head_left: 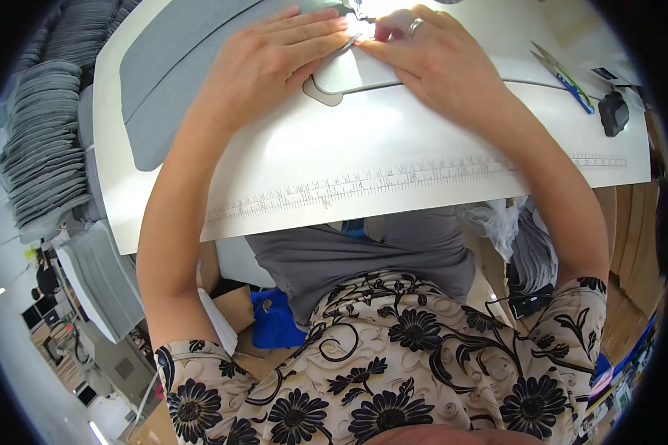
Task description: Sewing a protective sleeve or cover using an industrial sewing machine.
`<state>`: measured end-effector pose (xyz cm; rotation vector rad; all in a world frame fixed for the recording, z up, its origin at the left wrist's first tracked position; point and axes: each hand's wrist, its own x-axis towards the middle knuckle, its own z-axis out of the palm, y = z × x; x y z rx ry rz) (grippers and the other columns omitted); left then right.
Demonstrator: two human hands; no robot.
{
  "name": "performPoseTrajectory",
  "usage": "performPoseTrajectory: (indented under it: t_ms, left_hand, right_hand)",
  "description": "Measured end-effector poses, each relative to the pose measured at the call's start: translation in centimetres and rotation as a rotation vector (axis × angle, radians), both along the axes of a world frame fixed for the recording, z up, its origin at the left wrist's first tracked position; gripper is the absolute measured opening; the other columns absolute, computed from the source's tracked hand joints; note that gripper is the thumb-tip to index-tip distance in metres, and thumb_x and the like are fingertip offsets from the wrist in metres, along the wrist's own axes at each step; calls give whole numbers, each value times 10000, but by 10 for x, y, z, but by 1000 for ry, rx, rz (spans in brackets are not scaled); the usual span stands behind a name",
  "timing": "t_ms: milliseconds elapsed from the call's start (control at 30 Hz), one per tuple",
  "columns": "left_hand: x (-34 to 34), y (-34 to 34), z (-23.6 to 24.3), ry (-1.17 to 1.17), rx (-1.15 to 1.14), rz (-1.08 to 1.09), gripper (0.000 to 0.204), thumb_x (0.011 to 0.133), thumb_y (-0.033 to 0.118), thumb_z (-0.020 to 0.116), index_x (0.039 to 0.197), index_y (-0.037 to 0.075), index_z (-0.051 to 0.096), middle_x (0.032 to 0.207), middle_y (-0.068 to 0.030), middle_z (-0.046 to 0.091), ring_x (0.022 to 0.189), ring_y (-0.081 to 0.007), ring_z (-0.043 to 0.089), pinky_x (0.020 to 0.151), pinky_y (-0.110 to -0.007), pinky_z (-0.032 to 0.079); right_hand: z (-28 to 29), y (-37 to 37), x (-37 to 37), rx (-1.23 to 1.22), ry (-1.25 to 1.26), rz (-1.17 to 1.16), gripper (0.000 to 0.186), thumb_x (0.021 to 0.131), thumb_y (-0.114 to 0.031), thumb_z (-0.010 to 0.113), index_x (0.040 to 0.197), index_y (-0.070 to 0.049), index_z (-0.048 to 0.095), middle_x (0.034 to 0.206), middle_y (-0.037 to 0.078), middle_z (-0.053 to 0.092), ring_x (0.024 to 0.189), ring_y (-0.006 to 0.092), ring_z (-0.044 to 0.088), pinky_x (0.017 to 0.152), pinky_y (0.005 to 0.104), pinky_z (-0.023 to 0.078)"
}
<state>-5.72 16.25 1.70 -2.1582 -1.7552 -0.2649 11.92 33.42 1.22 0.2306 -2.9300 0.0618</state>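
Observation:
My left hand [267,63] lies with fingers stretched over grey fabric [167,81] on the white sewing table [260,185], its fingertips beside the brightly lit sewing machine needle area [360,16]. My right hand [445,70], with a ring on it, is closed just right of the needle, fingertips at the edge of a small dark grey strip [350,43]; what it pinches is too small to make out. A rounded cutout [323,95] shows in the tabletop below my left fingers.
Scissors [564,78] and a black object [614,114] lie at the table's right. Stacks of grey pieces [41,141] stand at the left, more [534,252] under the table at the right with crumpled plastic [493,222]. A printed ruler runs along the front edge.

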Motion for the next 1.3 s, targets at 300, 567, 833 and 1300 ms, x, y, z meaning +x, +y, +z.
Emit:
performPoseTrajectory:
  t_ms: [300, 567, 833, 1300]
  left_hand:
    - [15, 2, -8, -188, -1, 62, 317, 899, 78, 648, 1207, 133, 700, 1246, -48, 680, 1147, -226, 649, 1062, -366, 487]
    - [25, 11, -12, -676, 360, -138, 161, 855, 33, 634, 984, -13, 719, 1014, -182, 722, 977, -311, 708, 872, -376, 558]
    - [38, 12, 15, -304, -193, 460, 156, 861, 93, 603, 923, -14, 698, 883, -203, 695, 760, -336, 679, 700, -404, 529]
    - [33, 21, 27, -398, -119, 428, 329, 859, 212, 654, 1122, 19, 701, 910, -231, 696, 758, -397, 688, 694, -442, 552]
  right_hand:
    - [-8, 3, 8, -47, 104, -29, 333, 859, -106, 587, 1176, -61, 679, 1114, 131, 661, 1050, 249, 610, 953, 390, 452]
    - [-6, 1, 1, -79, 185, -20, 285, 851, -96, 591, 1111, -39, 693, 1091, 140, 661, 1029, 279, 610, 942, 403, 469]
    - [-8, 2, 2, -186, 210, -55, 221, 865, -107, 591, 1030, -27, 712, 1091, 148, 672, 1053, 292, 617, 957, 402, 482]
    - [-34, -58, -1, -178, 333, 171, 299, 914, -252, 631, 1048, 14, 653, 1062, 129, 690, 1084, 245, 633, 991, 363, 480]
